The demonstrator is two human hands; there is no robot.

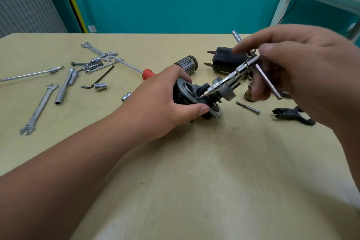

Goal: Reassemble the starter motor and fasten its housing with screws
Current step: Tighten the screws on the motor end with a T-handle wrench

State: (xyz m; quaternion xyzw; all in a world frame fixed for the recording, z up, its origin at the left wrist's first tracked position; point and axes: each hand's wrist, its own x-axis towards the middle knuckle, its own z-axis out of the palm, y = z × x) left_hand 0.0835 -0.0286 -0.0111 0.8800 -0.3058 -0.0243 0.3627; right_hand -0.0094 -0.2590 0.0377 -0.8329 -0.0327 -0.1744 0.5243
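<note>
Two grips, L hand [165, 101] fingers round starter housing [186, 90], R hand [303, 64] fingers pinching T-driver [233, 74] — tilted (tip low)

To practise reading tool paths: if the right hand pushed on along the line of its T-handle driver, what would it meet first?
The motor housing that the left hand grips: the tip of the right hand's driver seems to touch its face, though depth is unclear.

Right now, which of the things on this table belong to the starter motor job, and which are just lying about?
In the job: housing gripped by the left hand, T-handle driver in the right hand, loose bolt, armature, black solenoid, fork lever.
Lying about: spanner, red-handled screwdriver, hex key, loose socket.
</note>
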